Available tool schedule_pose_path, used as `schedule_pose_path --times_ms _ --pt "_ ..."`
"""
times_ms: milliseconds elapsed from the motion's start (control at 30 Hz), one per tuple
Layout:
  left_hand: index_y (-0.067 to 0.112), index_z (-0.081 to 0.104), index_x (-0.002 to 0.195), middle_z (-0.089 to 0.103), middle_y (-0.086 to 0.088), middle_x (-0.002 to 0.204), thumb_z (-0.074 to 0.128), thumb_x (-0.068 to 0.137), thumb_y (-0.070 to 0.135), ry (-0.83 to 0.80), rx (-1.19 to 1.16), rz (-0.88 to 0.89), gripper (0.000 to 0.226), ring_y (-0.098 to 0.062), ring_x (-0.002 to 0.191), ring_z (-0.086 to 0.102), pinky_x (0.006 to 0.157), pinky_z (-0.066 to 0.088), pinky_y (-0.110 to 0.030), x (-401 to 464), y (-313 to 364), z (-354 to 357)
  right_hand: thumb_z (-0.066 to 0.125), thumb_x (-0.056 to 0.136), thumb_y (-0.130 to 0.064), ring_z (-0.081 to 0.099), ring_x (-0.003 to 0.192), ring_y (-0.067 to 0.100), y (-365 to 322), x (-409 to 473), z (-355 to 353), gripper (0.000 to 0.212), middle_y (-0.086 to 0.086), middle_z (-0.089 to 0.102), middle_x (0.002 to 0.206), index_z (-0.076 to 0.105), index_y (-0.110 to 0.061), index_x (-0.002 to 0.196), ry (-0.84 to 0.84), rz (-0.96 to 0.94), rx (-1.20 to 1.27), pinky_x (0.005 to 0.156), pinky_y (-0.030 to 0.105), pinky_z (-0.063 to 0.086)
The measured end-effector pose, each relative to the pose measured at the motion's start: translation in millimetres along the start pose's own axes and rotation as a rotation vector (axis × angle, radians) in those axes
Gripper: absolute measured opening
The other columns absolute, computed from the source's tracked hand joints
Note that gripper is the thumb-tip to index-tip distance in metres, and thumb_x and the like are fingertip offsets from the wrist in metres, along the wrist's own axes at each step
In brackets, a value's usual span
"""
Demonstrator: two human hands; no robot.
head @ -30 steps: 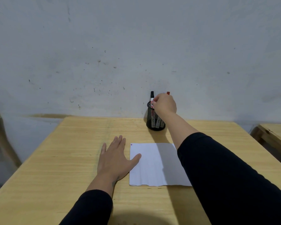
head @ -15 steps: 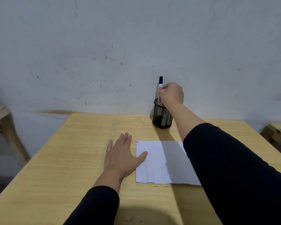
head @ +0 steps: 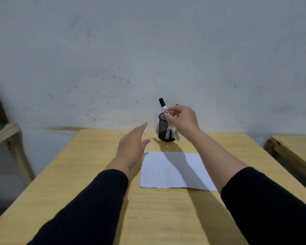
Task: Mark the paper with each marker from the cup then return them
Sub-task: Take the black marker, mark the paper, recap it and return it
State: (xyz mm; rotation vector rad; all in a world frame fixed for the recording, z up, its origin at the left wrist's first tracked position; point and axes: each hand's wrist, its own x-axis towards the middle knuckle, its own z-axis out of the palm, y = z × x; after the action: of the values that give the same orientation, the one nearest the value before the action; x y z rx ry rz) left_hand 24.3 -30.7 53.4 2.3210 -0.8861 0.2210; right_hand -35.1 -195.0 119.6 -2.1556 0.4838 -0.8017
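A: What does the marker (head: 168,119) look like?

B: A slim white barrel with a black cap at its upper end and red print on the side. It tilts, cap up and away, lower end down in front of the black mesh cup (head: 165,128).

A: Who has it?

B: The right hand (head: 183,121), fingers pinched around the barrel just above the cup's rim.

A: And the other hand?

B: The left hand (head: 132,147) is lifted off the wooden table (head: 88,174), to the left of the cup, fingers straight and close together, holding nothing.

A: The paper (head: 173,171)?

B: A white sheet lying flat on the table, on the near side of the cup, its near edge slightly ragged.
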Motion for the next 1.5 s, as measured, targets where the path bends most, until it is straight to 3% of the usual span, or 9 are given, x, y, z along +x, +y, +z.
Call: schedule_pose_path --times_ms 133,333,433,533,700,933,1100,1333,1500 --pt "0.025 0.034 0.144 0.049 -0.001 0.140 0.052 0.096 0.021 0.176 0.203 0.255 0.052 -0.023 0.121 0.051 0.092 0.040 -0.039 14.4 22.0 -16.5 0.064 0.091 -0.025 0.064 0.080 0.013 13.9 -35.6 6.1 0.021 -0.001 0.072 0.087 0.074 -0.014 0.105 -0.133 -0.018 -0.027 0.077 0.024 0.050" --pt "0.015 0.065 0.115 0.066 -0.005 0.107 0.052 0.096 0.023 0.187 0.333 0.370 0.024 -0.030 0.098 0.059 0.069 0.036 -0.036 6.8 18.1 -11.2 0.061 0.091 -0.022 0.050 0.064 0.001 21.8 -49.2 4.4 0.021 -0.009 0.062 0.079 0.075 -0.020 0.107 -0.250 -0.144 -0.187 0.061 0.019 0.039" --pt "0.012 0.067 0.106 0.066 -0.006 0.099 0.050 0.097 0.025 0.185 0.177 0.278 0.024 -0.026 0.092 0.059 0.069 0.042 -0.037 0.5 22.0 -9.6 0.062 0.089 -0.021 0.055 0.084 0.012 21.8 -52.0 4.7 0.020 -0.011 0.061 0.086 0.074 -0.024 0.105 -0.089 -0.191 -0.315 0.075 0.031 0.044" --pt "0.013 0.067 0.103 0.065 -0.003 0.093 0.050 0.097 0.027 0.258 0.053 0.151 0.023 -0.021 0.085 0.058 0.065 0.043 -0.034 -4.7 29.0 -6.3 0.059 0.090 -0.024 0.055 0.079 0.017 18.1 -61.4 7.9 0.017 -0.003 0.060 0.081 0.072 -0.013 0.092 0.172 -0.029 -0.088 0.067 0.029 0.041" --pt "0.015 0.067 0.098 0.065 -0.002 0.088 0.049 0.097 0.027 0.247 0.007 0.098 0.022 -0.020 0.081 0.057 0.064 0.043 -0.034 -17.7 40.5 3.8 0.047 0.096 -0.041 0.039 0.048 0.015 6.0 -61.9 11.5 0.035 0.001 0.052 0.058 0.058 -0.014 0.077 -0.145 0.718 0.643 0.050 0.025 0.031" --pt "0.011 0.067 0.099 0.066 -0.007 0.093 0.043 0.099 0.026 0.123 -0.019 0.040 0.028 -0.024 0.085 0.057 0.067 0.043 -0.036 -24.3 39.0 9.7 0.036 0.100 -0.029 0.030 0.049 0.014 5.8 -60.5 27.7 0.038 -0.001 0.045 0.055 0.045 -0.017 0.065 -0.169 0.659 0.588 0.051 0.027 0.022" --pt "0.016 0.066 0.084 0.057 0.003 0.068 0.047 0.098 0.024 0.119 -0.344 -0.206 0.025 -0.021 0.069 0.053 0.060 0.039 -0.031 -22.5 32.9 8.6 0.033 0.101 -0.032 0.035 0.047 0.013 9.4 -48.0 34.1 0.038 0.000 0.047 0.059 0.047 -0.016 0.069 -0.049 0.623 0.581 0.048 0.026 0.026" --pt "0.021 0.063 0.119 0.067 0.008 0.110 0.047 0.096 0.014 0.067 -0.256 -0.435 0.029 -0.003 0.076 0.057 0.057 0.038 -0.019 -24.9 -21.3 24.6 0.034 0.101 -0.037 0.044 0.047 0.011 28.8 -32.1 45.8 0.035 -0.002 0.055 0.061 0.056 -0.012 0.091 -0.044 0.542 0.606 0.052 0.025 0.033" --pt "0.023 0.065 0.120 0.067 0.005 0.121 0.052 0.095 0.019 0.112 -0.100 -0.416 0.028 -0.016 0.114 0.056 0.091 0.032 -0.023 -26.9 -41.8 43.9 0.056 0.094 -0.028 0.051 0.043 0.009 48.4 -37.0 71.7 0.033 0.001 0.058 0.063 0.058 0.000 0.112 -0.020 0.518 0.648 0.043 0.018 0.040"
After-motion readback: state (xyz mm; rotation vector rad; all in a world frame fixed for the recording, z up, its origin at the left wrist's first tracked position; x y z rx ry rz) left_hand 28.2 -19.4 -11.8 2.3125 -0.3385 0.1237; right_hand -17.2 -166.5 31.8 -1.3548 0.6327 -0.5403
